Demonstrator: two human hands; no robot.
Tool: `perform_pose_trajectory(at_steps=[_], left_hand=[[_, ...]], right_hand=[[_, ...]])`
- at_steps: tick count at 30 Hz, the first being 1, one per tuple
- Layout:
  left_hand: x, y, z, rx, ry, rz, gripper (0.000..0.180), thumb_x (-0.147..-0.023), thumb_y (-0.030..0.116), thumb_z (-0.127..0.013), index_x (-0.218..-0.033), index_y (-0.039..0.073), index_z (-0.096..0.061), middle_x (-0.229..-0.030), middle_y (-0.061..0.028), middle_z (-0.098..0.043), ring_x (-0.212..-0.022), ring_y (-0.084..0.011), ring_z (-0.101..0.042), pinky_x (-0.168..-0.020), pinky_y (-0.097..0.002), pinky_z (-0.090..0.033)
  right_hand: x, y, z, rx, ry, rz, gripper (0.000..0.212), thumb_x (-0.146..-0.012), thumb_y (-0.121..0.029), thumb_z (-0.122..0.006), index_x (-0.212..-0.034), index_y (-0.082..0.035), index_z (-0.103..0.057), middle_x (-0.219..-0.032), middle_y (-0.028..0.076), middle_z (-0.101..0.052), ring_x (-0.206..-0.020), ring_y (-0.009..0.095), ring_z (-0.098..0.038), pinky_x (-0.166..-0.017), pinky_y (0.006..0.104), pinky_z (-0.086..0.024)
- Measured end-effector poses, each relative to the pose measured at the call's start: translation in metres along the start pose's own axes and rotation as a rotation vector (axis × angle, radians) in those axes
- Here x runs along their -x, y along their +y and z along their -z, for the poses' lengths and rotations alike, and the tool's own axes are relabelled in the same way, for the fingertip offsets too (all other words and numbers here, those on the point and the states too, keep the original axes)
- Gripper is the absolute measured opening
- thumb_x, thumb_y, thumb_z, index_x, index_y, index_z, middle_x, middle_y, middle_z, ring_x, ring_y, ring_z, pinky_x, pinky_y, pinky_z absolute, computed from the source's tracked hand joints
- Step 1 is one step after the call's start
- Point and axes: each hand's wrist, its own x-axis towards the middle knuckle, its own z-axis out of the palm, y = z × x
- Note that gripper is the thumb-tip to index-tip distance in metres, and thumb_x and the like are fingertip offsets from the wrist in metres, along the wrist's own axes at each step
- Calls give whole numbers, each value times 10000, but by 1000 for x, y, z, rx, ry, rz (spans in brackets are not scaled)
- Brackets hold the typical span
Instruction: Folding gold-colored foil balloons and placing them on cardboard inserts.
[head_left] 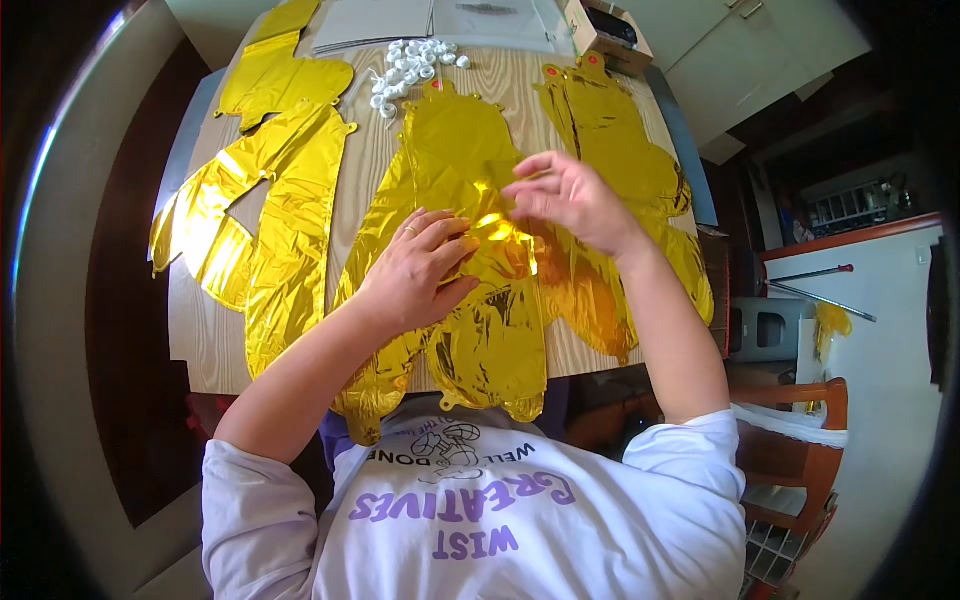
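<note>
A gold foil balloon (455, 150), flat and wrinkled, is laid at the middle of the wooden table (212, 345), and its lower end is extended past the near edge, in front of the white shirt (450, 510). Its middle is covered by the left hand (420, 268), which is rested palm down on the foil, with the fingers lightly bent and laid close together and the thumb spread away from them; nothing is seen to be gripped by it, and a ring is worn on one finger. The right hand (572, 208) is held near the balloon's right side, with the fingers half curled and the thumb brought near them; whether anything thin is pinched there, or whether the foil is touched, cannot be told.

To the right, another gold balloon (620, 140) is spread, with a small red mark seen at its top. On the left, a third balloon (295, 200) is laid, brightly lit along its left part, and beyond it a further piece of gold foil (290, 85) is placed. Behind the middle balloon, small white rolls (415, 65) are heaped. At the far edge, grey sheets (370, 27), a clear plastic sheet (505, 28) and an open box (575, 22) with a dark object inside are set. A wooden chair (832, 410) is seen at the lower right.
</note>
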Motion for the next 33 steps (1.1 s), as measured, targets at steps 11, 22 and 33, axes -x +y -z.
perform_pose_trajectory(at_steps=[11,22,33], left_hand=[[0,-2,0,3,9,-8,439,-824,223,-780,-1214,47,-683,-1306,-169,-626,-1254,-403,-554,-1085,-507,-441],[-1,-2,1,44,-7,19,429,-870,218,-756,-1243,27,-667,-1306,-174,-628,-1251,-372,-572,-1090,-474,-446],[4,-14,60,213,-136,293,414,-932,148,-703,-1304,-11,-614,-1349,-201,-597,-1236,-378,-603,-1038,-442,-501]], right_hand=[[7,63,12,1178,151,477,362,-971,-240,-658,-1276,-46,-679,-1415,117,-621,-1363,318,-516,-1147,445,-383],[7,59,13,1374,8,443,484,-1022,-257,-575,-1471,-85,-519,-1572,99,-473,-1472,308,-404,-1232,502,-278],[4,42,24,1323,-155,294,681,-964,-409,-639,-1529,-113,-398,-1645,117,-347,-1536,314,-279,-1278,497,-161]])
